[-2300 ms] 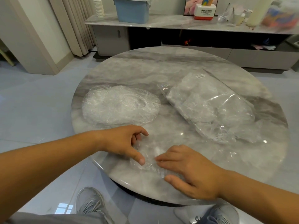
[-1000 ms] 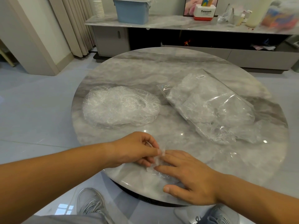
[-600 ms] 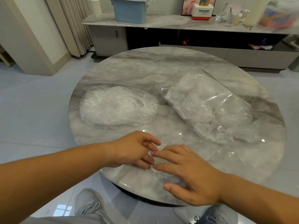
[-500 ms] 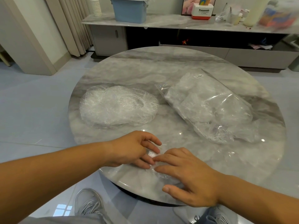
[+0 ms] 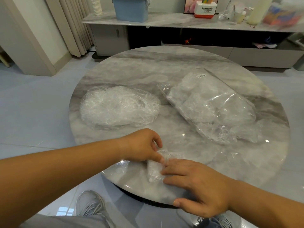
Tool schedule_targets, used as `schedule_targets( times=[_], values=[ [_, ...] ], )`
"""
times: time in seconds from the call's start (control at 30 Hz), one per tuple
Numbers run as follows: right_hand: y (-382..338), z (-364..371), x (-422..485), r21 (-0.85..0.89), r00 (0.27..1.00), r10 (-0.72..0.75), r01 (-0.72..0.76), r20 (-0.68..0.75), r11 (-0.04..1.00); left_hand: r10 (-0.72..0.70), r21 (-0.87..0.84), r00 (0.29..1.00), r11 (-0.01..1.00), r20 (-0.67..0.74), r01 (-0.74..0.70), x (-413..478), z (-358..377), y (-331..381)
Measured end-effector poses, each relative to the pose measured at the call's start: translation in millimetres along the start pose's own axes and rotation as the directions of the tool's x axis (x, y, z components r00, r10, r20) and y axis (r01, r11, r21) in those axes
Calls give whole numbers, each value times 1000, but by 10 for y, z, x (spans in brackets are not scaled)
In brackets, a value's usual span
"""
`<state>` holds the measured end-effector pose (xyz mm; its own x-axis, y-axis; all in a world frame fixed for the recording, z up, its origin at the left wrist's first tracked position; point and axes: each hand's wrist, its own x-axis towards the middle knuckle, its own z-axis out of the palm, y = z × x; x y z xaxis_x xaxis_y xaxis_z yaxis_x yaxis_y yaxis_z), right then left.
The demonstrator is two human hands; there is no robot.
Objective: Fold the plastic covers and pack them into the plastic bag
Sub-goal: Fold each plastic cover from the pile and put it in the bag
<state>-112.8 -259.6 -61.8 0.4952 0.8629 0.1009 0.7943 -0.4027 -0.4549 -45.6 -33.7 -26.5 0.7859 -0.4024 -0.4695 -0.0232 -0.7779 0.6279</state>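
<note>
A small, partly folded clear plastic cover (image 5: 154,170) lies near the front edge of the round marble table (image 5: 164,68). My left hand (image 5: 141,145) pinches the cover's upper edge with curled fingers. My right hand (image 5: 199,185) lies flat, its straight fingers pressing on the cover's right side. A heap of loose crinkled plastic covers (image 5: 120,106) sits at the table's left. At the right lies a clear plastic bag (image 5: 212,106) holding several covers, its mouth toward me.
Behind the table runs a low marble-topped cabinet (image 5: 181,22) with a blue bin (image 5: 131,9), a stack of paper cups (image 5: 97,5) and assorted bottles. A beige curtain (image 5: 72,25) hangs at the far left. My grey shoes (image 5: 92,206) show below the table edge.
My left hand came from the left to the cover and folded it over toward the right, leaving a narrower bundle. My right hand kept pressing the cover, shifting slightly.
</note>
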Motion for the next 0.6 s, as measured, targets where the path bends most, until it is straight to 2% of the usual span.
schedule_targets(
  times=[0.07,0.13,0.23,0.3,0.33,0.4,0.47,0.6],
  values=[
    [27,-3,-10,-1,1000,-13,13,11,1000,-36,-22,999,999,23,37,26,29,0],
    [45,-26,-17,-48,1000,-5,5,-4,999,-75,-123,997,989,37,79,51,56,-31],
    [47,-84,-33,-55,990,37,-45,-137,998,-102,-278,992,953,79,120,47,34,-74],
    [47,-109,-34,7,958,151,-154,-243,988,-99,-377,994,920,49,110,45,5,-105],
    [41,-123,-17,95,928,262,-245,-266,965,-99,-453,995,885,32,103,48,-2,-120],
    [15,-164,56,380,835,508,-409,-210,830,-111,-616,993,781,26,103,44,-12,-112],
    [-15,-249,159,625,751,654,-466,-95,626,-106,-711,993,695,45,107,26,-3,-89],
    [-38,-337,300,870,696,716,-321,-51,374,-48,-772,995,627,92,101,-12,69,-40]
  ],
)
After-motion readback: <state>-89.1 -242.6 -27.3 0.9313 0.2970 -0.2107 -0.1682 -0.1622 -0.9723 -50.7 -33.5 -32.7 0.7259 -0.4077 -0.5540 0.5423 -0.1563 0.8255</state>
